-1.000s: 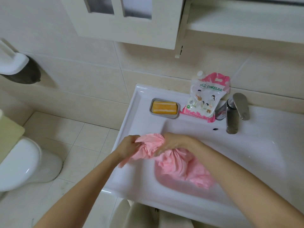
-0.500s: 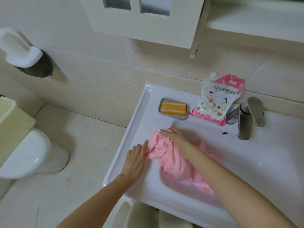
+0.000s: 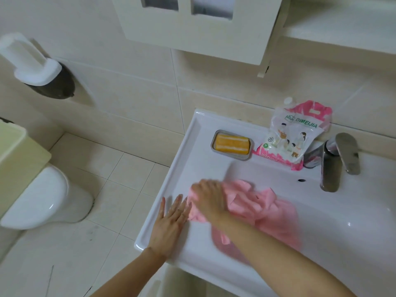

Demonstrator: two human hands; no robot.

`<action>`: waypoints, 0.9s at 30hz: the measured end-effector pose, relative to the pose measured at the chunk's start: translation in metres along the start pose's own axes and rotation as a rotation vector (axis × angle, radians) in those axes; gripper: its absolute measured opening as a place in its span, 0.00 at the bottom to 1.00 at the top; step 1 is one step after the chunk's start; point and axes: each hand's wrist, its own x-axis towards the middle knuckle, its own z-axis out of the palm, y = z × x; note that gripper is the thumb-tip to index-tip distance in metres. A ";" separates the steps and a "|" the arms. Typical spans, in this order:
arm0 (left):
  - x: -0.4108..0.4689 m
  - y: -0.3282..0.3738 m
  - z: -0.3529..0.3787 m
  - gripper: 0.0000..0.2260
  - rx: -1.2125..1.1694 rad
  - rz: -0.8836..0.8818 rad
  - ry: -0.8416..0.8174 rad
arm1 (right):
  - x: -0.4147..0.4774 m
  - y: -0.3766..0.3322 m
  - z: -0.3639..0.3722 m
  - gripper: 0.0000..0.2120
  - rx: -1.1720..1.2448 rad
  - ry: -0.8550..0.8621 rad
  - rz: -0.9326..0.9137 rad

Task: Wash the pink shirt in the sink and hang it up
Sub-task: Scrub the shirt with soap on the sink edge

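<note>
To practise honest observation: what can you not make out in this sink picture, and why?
Head view:
Right hand: motion blur hides whether its fingers grip the shirt.
Sink drain: covered by the shirt.
Small print on the detergent bag: too small.
Toilet: cut off by the left edge.

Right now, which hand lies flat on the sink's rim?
The left hand, fingers straight on the sink rim beside the shirt; the right hand grips the shirt.
</note>
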 end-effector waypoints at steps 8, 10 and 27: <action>0.000 -0.006 0.002 0.22 0.042 0.057 0.005 | -0.003 -0.009 0.002 0.04 0.059 0.086 0.000; -0.001 -0.010 0.002 0.22 0.054 0.065 0.012 | 0.032 0.022 -0.004 0.07 0.101 0.182 0.334; 0.002 -0.014 0.001 0.24 0.029 0.096 -0.031 | 0.031 0.024 0.002 0.05 0.001 0.318 0.220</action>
